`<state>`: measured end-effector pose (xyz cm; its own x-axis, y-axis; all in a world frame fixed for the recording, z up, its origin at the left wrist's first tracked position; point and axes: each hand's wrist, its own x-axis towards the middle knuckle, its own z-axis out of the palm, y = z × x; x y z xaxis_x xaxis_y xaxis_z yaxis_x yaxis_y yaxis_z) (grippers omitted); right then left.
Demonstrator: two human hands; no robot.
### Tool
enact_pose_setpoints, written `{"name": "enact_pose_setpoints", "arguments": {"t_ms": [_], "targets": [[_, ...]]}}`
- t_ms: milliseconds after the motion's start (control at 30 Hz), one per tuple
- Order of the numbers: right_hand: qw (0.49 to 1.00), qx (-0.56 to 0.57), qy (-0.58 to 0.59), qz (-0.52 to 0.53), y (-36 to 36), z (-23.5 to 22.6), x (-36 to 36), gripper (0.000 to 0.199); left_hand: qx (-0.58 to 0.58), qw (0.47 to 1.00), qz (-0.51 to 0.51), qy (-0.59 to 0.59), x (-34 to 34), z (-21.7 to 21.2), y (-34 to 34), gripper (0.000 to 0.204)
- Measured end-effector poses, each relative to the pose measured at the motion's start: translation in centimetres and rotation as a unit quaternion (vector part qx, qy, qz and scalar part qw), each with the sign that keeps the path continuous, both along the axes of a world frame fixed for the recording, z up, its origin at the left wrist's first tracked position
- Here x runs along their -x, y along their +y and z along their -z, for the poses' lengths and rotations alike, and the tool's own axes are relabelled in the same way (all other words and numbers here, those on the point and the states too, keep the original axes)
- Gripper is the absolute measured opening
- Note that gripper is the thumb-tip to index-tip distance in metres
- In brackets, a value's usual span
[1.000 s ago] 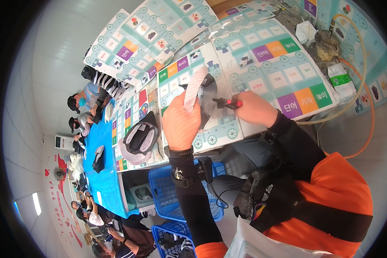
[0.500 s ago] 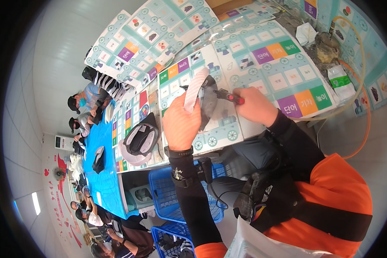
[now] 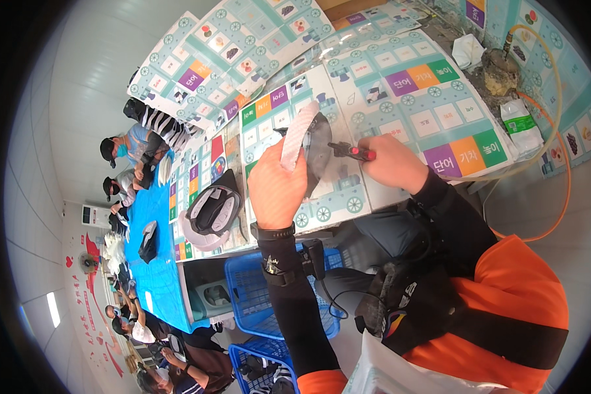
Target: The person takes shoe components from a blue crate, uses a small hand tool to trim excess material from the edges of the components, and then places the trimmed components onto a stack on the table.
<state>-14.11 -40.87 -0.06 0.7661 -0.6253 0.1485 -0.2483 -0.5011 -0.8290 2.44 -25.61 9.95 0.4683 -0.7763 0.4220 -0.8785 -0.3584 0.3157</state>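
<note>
My left hand (image 3: 277, 187) is closed on a dark cap (image 3: 319, 152), held over the board-covered table. A pale pinkish band (image 3: 299, 134) stands up along the cap beside my fingers. My right hand (image 3: 393, 164) grips a small black hand tool with red parts (image 3: 352, 151), which looks like thread snips. Its tip lies at the cap's right edge; whether it touches cannot be made out. To the left of my left hand, another cap (image 3: 215, 209), black with a pale brim, lies upside down on the table.
Patterned boards (image 3: 433, 118) cover the tabletop and stand up at the back. A hose (image 3: 555, 85) loops at the right near a white-green packet (image 3: 521, 125). Blue baskets (image 3: 249, 295) are below the table. Several people sit along a blue-covered table (image 3: 152, 279) at left.
My right hand and the tool have shifted very slightly. The left hand keeps its hold on the cap. A co-worker at the far left has moved a hand.
</note>
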Motion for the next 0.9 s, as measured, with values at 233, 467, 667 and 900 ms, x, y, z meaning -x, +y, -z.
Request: {"name": "enact_pose_setpoints", "arguments": {"t_ms": [233, 467, 667, 900], "targets": [[0.997, 0.010, -0.047, 0.058, 0.1, 0.2, 0.3, 0.016, 0.035, 0.999, -0.012, -0.001, 0.0, 1.0, 0.8, 0.030], [0.997, 0.015, 0.042, -0.069, 1.2, 0.2, 0.2, 0.018, 0.049, 0.998, -0.023, 0.016, -0.7, 1.2, 1.6, 0.026], [0.989, -0.081, -0.033, -0.120, 0.4, 1.1, 1.7, 0.034, 0.175, 0.971, -0.163, 0.024, -2.8, 1.5, 10.0, 0.029], [0.952, 0.226, 0.084, 0.186, -13.0, 10.3, 8.3, 0.051, 0.503, 0.795, -0.228, 0.252, -5.2, 4.1, 24.7, 0.033]]}}
